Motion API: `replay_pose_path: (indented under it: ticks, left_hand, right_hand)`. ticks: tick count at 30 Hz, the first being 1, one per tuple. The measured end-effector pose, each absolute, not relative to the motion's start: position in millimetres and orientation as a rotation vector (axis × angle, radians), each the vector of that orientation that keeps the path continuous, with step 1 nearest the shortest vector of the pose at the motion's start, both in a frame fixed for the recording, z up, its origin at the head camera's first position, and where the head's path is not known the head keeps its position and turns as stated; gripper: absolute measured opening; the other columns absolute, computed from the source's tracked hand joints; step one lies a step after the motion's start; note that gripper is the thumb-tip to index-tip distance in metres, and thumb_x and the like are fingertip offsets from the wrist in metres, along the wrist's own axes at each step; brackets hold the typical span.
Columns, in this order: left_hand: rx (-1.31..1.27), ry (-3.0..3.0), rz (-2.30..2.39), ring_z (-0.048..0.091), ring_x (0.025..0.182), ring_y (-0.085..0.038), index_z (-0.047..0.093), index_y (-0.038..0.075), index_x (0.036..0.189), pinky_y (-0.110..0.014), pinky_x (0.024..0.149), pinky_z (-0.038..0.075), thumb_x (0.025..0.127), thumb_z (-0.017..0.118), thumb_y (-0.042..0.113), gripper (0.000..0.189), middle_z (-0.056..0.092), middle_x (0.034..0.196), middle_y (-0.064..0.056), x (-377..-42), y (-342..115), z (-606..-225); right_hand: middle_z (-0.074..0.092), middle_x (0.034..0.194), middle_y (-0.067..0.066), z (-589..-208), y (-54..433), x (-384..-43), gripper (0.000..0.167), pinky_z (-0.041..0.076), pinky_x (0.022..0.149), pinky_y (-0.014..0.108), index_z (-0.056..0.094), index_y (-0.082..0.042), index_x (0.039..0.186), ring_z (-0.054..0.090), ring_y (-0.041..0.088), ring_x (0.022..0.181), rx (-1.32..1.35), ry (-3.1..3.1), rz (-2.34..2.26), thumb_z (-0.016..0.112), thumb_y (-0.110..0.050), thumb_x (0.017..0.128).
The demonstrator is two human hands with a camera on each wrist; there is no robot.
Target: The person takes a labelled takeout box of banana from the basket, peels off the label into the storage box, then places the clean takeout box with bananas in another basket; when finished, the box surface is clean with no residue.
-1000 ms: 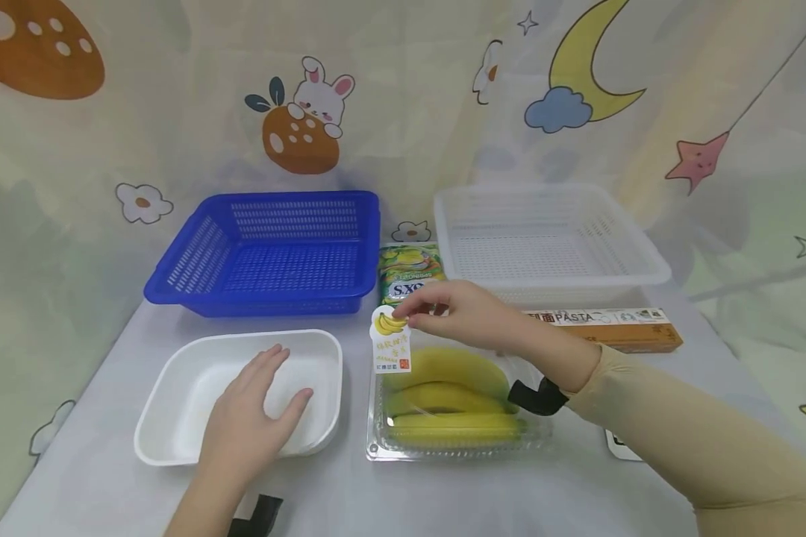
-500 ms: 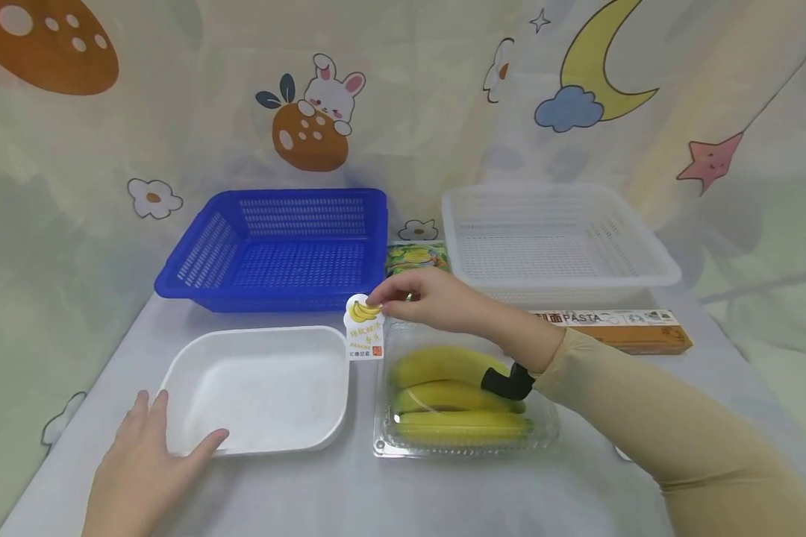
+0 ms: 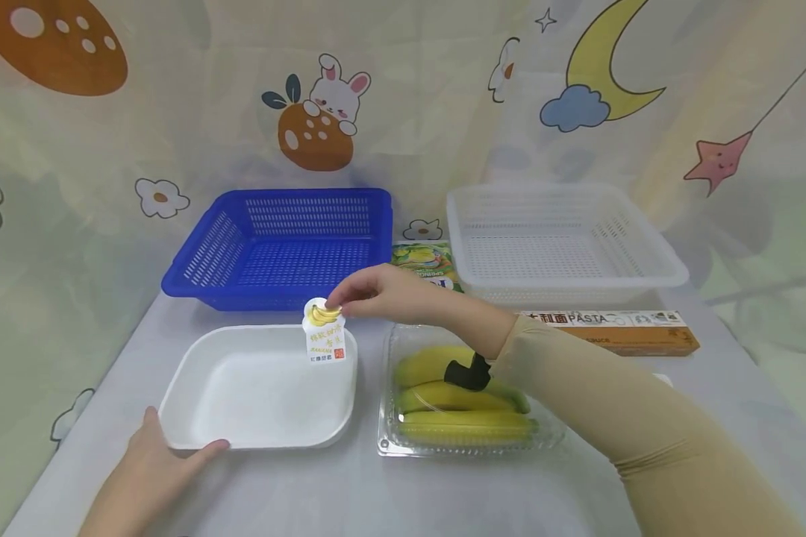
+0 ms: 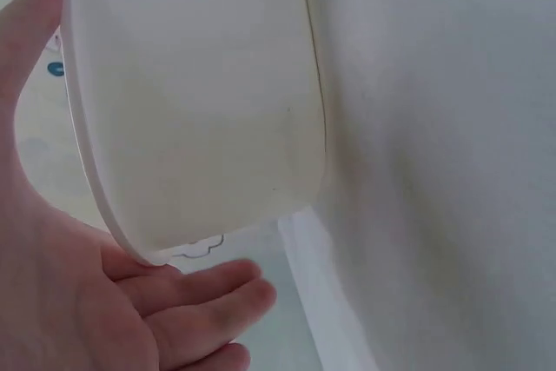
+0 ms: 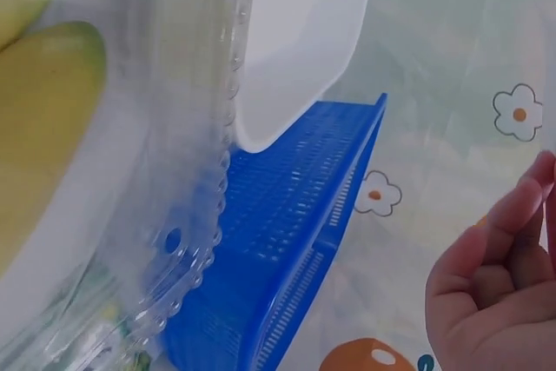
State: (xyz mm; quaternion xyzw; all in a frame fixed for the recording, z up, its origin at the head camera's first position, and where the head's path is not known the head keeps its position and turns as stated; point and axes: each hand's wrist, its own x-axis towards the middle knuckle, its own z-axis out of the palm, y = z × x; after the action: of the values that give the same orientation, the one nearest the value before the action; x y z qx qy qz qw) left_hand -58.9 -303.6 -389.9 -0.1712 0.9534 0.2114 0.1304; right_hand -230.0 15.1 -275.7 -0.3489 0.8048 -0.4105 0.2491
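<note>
In the head view my right hand (image 3: 392,294) pinches a small white banana label card (image 3: 325,332) by its top right edge. The card is held upright over the back right corner of a white tray (image 3: 262,388). My left hand (image 3: 144,466) lies around the tray's near left corner. Its thumb touches the near rim, and its fingers reach along the left side. Seen from the left wrist, the fingers (image 4: 208,301) are loosely extended by the tray's corner. Under my right forearm sits a clear plastic clamshell box (image 3: 389,440) with several bananas (image 3: 463,425) inside.
A blue plastic basket (image 3: 275,294) stands at the back left, a white basket (image 3: 571,280) at the back right. Between them lies a green packet (image 3: 423,257). A pasta box (image 3: 634,335) lies before the white basket. Behind hangs a printed cloth (image 3: 430,97).
My right hand has carried the label card left, from beside the banana box to over the tray. The left hand has moved from above the tray to its near left corner.
</note>
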Motion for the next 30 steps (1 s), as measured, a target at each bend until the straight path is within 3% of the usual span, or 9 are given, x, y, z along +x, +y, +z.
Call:
replay_pose_path:
  ticks: [6,14,30]
  left_hand:
    - [-0.494,2.716,0.7,0.02,0.124,-0.057,-0.03,-0.004,0.133,-0.066,0.094,0.027,0.074,0.056,0.067,0.126,0.003,0.139,-0.043,-65.1,-297.2,-387.9]
    - [-0.478,2.733,0.686,0.025,0.122,-0.056,-0.024,-0.007,0.136,-0.066,0.092,0.031,0.071,0.057,0.069,0.128,0.012,0.137,-0.044,-66.8,-289.8,-389.1]
    - [-0.548,2.671,0.739,0.019,0.127,-0.054,-0.027,-0.005,0.135,-0.064,0.099,0.025,0.071,0.06,0.065,0.129,0.007,0.14,-0.042,-72.7,-284.5,-384.5]
  right_hand:
    - [0.064,0.102,-0.009,-282.3,-9.6,-238.3,0.019,0.047,0.084,0.02,0.067,-0.022,0.105,0.055,0.006,0.098,-1.026,2.113,-1.014,0.058,-0.018,0.089]
    - [0.064,0.104,-0.015,-293.0,-47.3,-247.3,0.022,0.045,0.087,0.018,0.069,-0.026,0.105,0.053,0.001,0.103,-1.053,2.073,-0.923,0.056,-0.017,0.089]
    - [0.062,0.112,-0.011,-327.5,-110.6,-255.5,0.028,0.044,0.088,0.023,0.067,-0.027,0.107,0.052,0.004,0.103,-0.991,2.063,-0.651,0.059,-0.011,0.086]
